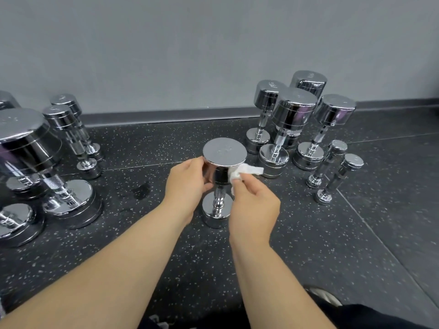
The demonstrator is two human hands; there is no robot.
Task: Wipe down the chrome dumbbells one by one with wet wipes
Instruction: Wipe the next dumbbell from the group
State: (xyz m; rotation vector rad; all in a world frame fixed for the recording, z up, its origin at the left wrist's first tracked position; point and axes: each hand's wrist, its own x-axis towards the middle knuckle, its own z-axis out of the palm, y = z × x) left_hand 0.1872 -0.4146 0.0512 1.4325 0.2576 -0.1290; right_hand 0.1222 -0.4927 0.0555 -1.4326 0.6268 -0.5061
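Standing on end in the middle of the speckled black floor [308,233], the chrome dumbbell [224,153] shows a flat, mirror-bright top face, a knurled handle and a lower head planted on the rubber. The left hand [187,181] wraps its grip round the left side of the upper head, fingers curled on the chrome. The right hand [254,205] pinches a crumpled white wet wipe [247,170] in its grip against that head's right side. Other dumbbells [293,110] stand upright in clusters to right and left, near the grey wall [166,55].

Left hand [187,184] and right hand [254,206] are bare, forearms [123,269] too; dark trousers [384,317], striped shoe [324,296] at lower right.
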